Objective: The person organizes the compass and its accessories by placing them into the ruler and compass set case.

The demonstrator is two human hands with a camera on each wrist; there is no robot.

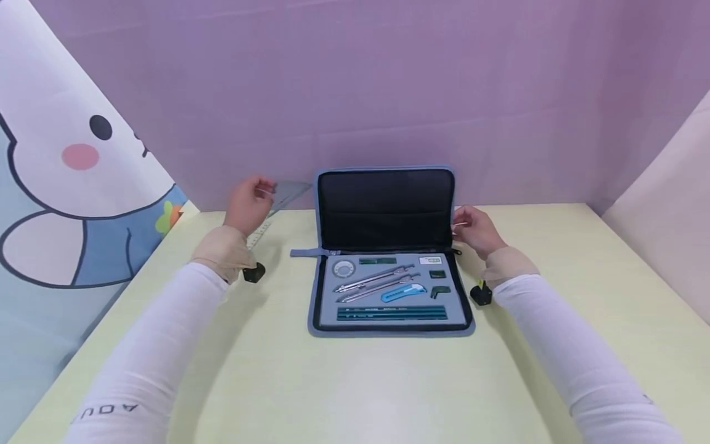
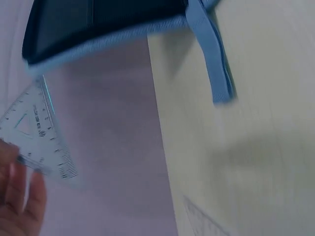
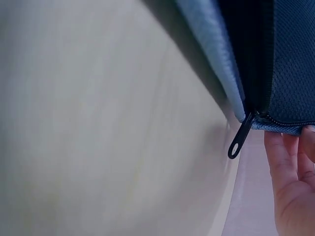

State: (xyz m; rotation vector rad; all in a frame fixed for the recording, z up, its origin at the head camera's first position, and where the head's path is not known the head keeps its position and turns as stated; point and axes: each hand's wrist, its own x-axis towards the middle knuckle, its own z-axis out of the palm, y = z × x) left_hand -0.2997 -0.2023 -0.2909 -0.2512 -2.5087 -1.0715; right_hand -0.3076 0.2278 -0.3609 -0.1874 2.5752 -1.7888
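Observation:
My left hand (image 1: 248, 203) pinches a clear triangular set square (image 1: 289, 190) by one edge, left of the raised lid (image 1: 385, 209) of a zip case. Printed scales show on the set square (image 2: 37, 132) in the left wrist view, its tip close to the lid's edge. At the lid's right edge, my right hand (image 1: 478, 231) grips the border between thumb and fingers; the right wrist view shows these fingers (image 3: 281, 162) near a black zip pull (image 3: 241, 137). The case's grey tray (image 1: 383, 280) holds metal compasses (image 1: 374, 280), a blue cutter (image 1: 403, 292) and green pencils (image 1: 391, 313).
Another clear piece with a scale (image 1: 259, 234) lies on the pale table (image 1: 383, 382) beneath my left wrist. A blue strap (image 1: 306, 253) sticks out from the case's left side. A purple cloth wall (image 1: 388, 86) stands behind, with a cartoon-print cloth (image 1: 44, 185) on the left.

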